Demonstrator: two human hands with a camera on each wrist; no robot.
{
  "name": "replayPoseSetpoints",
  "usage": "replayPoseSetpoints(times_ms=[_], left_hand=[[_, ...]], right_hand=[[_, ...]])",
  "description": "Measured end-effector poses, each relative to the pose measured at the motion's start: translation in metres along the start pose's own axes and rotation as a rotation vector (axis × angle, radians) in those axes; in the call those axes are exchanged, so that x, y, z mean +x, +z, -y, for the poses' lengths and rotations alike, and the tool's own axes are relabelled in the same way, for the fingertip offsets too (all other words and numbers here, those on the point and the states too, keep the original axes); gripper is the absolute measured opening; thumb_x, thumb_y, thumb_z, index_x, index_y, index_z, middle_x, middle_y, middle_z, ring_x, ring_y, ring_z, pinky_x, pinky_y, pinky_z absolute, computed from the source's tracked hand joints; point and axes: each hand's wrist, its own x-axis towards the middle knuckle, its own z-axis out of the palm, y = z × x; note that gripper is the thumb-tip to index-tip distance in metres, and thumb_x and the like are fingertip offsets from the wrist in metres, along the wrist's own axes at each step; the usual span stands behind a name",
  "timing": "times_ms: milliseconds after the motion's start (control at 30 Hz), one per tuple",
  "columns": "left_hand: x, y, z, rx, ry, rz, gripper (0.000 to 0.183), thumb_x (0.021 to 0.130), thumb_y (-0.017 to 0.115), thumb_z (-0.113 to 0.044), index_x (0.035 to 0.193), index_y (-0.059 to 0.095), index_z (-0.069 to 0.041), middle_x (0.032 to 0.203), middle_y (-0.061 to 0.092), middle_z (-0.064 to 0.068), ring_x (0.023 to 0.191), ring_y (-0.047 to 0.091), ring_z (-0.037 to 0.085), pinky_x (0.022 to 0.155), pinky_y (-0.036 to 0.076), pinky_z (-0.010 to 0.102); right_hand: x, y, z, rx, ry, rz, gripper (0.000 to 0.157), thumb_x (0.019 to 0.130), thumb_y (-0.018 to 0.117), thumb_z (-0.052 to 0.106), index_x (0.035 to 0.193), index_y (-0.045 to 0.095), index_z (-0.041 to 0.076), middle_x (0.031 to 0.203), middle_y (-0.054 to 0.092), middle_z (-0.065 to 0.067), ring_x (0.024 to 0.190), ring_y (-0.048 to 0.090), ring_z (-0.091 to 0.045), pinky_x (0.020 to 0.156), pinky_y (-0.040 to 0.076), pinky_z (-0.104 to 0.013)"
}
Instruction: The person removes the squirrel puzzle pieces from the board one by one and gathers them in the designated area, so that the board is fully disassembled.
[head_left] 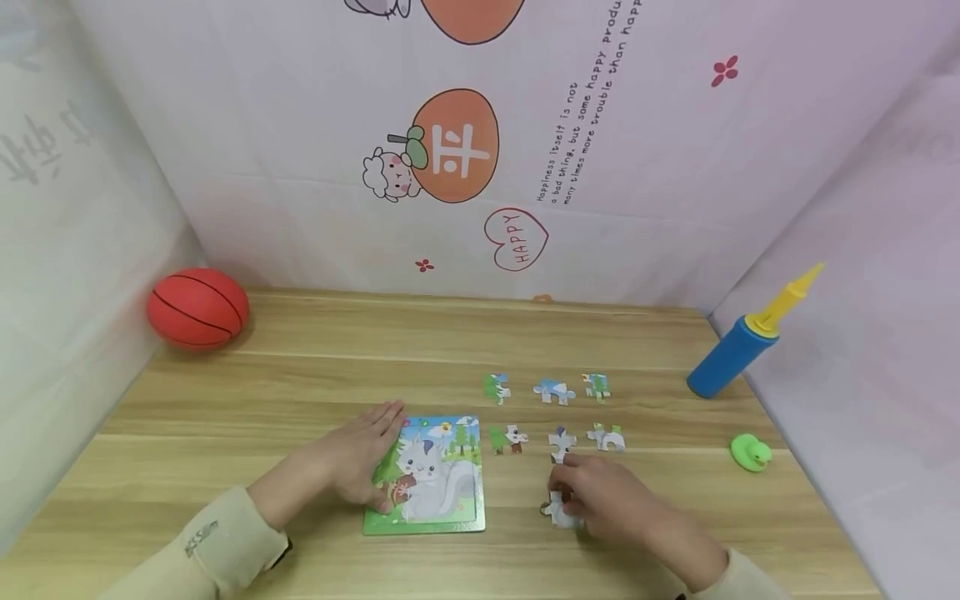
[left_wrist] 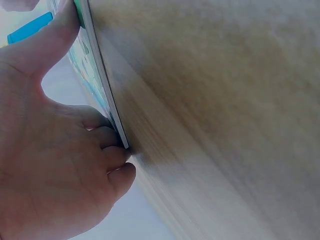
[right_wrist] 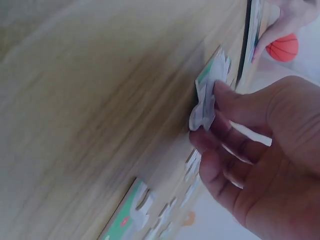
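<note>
My left hand (head_left: pixel 356 454) rests along the left edge of a puzzle board (head_left: pixel 423 527) with a grey squirrel picture. Its thumb lies over the lower left part, and its fingers reach the upper left corner. In the left wrist view the fingertips are right at the board's edge (left_wrist: pixel 107 82). To the right of the board, my right hand (head_left: pixel 611 496) pinches a grey-white puzzle piece (right_wrist: pixel 207 92) with a green edge, between thumb and fingertips, low over the table. Another green-edged puzzle piece (right_wrist: pixel 127 212) lies below the hand, hidden from the head view.
Several loose puzzle pieces (head_left: pixel 554 391) lie in rows beyond my right hand, one (head_left: pixel 562 443) right by its fingertips. A green toy duck (head_left: pixel 751 452) and a blue and yellow pump (head_left: pixel 731 358) stand at the right. A red ball (head_left: pixel 198 308) sits at the back left, near the wall.
</note>
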Motion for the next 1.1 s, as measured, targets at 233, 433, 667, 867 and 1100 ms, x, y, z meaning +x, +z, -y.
replayPoseSetpoints(times_ms=[233, 433, 667, 867, 1100], left_hand=[[0.0, 0.0, 0.0, -0.012, 0.001, -0.005, 0.122, 0.078, 0.088, -0.05, 0.162, 0.019, 0.007, 0.175, 0.009, 0.025, 0.164, 0.012, 0.041, 0.134, 0.019, 0.056], [-0.001, 0.001, 0.0, -0.013, 0.002, -0.008, 0.122, 0.079, 0.087, -0.049, 0.163, 0.019, 0.007, 0.175, 0.008, 0.025, 0.164, 0.011, 0.041, 0.135, 0.018, 0.056], [0.0, -0.001, 0.001, 0.019, 0.013, 0.0, 0.121, 0.08, 0.085, -0.052, 0.162, 0.019, 0.007, 0.175, 0.009, 0.025, 0.164, 0.011, 0.041, 0.135, 0.017, 0.057], [0.002, -0.002, 0.005, 0.023, 0.037, 0.001, 0.122, 0.081, 0.083, -0.055, 0.163, 0.018, 0.007, 0.175, 0.008, 0.025, 0.164, 0.011, 0.041, 0.135, 0.015, 0.059], [-0.002, -0.006, 0.012, -0.062, 0.071, -0.018, 0.131, 0.077, 0.08, -0.068, 0.162, 0.016, 0.01, 0.173, 0.008, 0.029, 0.163, 0.01, 0.045, 0.134, 0.013, 0.062]], right_hand=[[-0.005, 0.007, 0.007, -0.161, -0.032, -0.069, 0.026, 0.086, 0.081, 0.003, 0.104, 0.069, 0.018, 0.096, 0.069, 0.004, 0.087, 0.063, -0.013, 0.07, 0.054, -0.028], [-0.004, 0.009, 0.014, -0.201, -0.035, -0.071, 0.041, 0.078, 0.085, -0.001, 0.111, 0.069, 0.016, 0.105, 0.07, -0.001, 0.094, 0.067, -0.019, 0.077, 0.06, -0.034], [0.009, 0.0, 0.032, -0.275, -0.127, -0.139, 0.047, 0.073, 0.085, -0.006, 0.113, 0.07, 0.013, 0.102, 0.064, 0.002, 0.089, 0.062, -0.013, 0.078, 0.06, -0.03], [0.037, -0.002, 0.058, -0.273, -0.28, -0.322, 0.019, 0.09, 0.078, 0.013, 0.108, 0.073, 0.012, 0.105, 0.068, 0.001, 0.09, 0.065, -0.01, 0.078, 0.061, -0.024], [0.068, 0.003, 0.096, -0.26, -0.358, -0.228, 0.023, 0.099, 0.069, 0.029, 0.118, 0.071, 0.015, 0.111, 0.068, 0.004, 0.099, 0.065, -0.008, 0.091, 0.061, -0.025]])
